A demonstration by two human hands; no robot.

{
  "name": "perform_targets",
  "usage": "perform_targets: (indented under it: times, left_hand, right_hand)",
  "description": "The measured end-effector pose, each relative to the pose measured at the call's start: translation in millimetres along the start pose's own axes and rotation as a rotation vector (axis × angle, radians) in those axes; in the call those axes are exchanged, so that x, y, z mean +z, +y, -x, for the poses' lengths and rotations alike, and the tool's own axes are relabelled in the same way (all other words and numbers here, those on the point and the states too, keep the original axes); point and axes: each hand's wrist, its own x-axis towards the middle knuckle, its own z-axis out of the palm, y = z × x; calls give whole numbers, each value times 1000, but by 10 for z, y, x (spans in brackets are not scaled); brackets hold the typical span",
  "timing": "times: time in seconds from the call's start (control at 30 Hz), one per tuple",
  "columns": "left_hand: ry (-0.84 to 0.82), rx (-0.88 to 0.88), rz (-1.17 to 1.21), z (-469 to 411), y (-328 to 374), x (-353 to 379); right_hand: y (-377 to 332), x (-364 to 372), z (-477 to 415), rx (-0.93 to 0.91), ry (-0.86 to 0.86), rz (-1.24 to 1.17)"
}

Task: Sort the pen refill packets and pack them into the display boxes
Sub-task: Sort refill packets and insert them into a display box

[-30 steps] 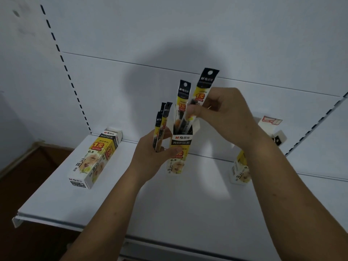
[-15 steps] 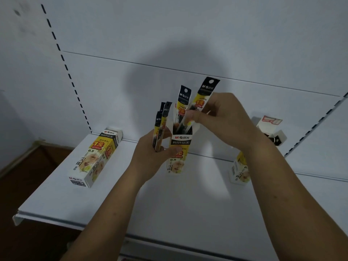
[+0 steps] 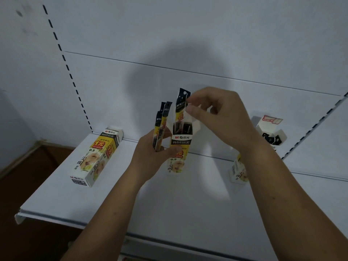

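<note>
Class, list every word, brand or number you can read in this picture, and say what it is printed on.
"M&G", "1元", "0.5", "尖叫": box lying on the left.
"M&G", "0.5": held box in the left hand.
"M&G": top of the packet under the right hand.
Smaller print on both boxes, the spare packets and the right-hand boxes: too blurred to read.

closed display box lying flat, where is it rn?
In the head view, the closed white-and-yellow cardboard display box lies flat on the left part of the white shelf, left of the left hand and the open box it holds.
</note>
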Motion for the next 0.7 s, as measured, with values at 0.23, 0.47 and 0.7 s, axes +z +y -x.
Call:
perform_targets:
  times: [0.23, 0.47, 0.7]
  left_hand:
    - [6, -6, -17, -3, 6, 4]
    - [-22, 29, -35, 5, 17, 4]
    - [-15, 39, -40, 4, 36, -10]
  right_hand:
    - [-32, 168, 25, -59, -23, 56]
    - [-90, 190, -3, -162, -60, 199]
    - [-4, 263, 54, -104, -287, 440]
